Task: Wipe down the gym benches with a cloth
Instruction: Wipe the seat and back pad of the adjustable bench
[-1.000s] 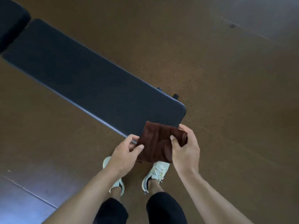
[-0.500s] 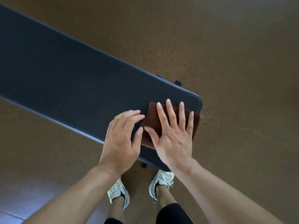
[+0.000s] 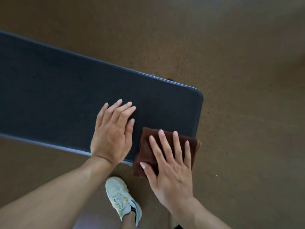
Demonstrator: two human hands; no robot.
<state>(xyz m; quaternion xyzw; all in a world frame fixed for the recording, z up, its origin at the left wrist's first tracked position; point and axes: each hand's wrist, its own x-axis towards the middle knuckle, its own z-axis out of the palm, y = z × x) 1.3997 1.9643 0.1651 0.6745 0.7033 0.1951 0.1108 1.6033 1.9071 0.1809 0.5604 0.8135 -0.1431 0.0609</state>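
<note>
A dark padded gym bench (image 3: 66,96) runs from the left edge to its rounded end at the right. A folded brown cloth (image 3: 145,151) lies on the bench's near right corner and hangs a little over the near edge. My right hand (image 3: 170,166) presses flat on the cloth with straight, spread fingers. My left hand (image 3: 112,131) rests flat on the bare pad just left of the cloth, fingers straight, not touching the cloth.
Brown floor (image 3: 239,80) surrounds the bench, with a seam running down behind it. My white sneaker (image 3: 122,199) stands on the floor below the bench's near edge. Small dark parts of the bench frame (image 3: 170,79) show past the far edge.
A second ago both hands held the cloth in the air. They laid it on the bench end; now my left hand has moved off it to the bare pad and the cloth sits nearer the near edge.
</note>
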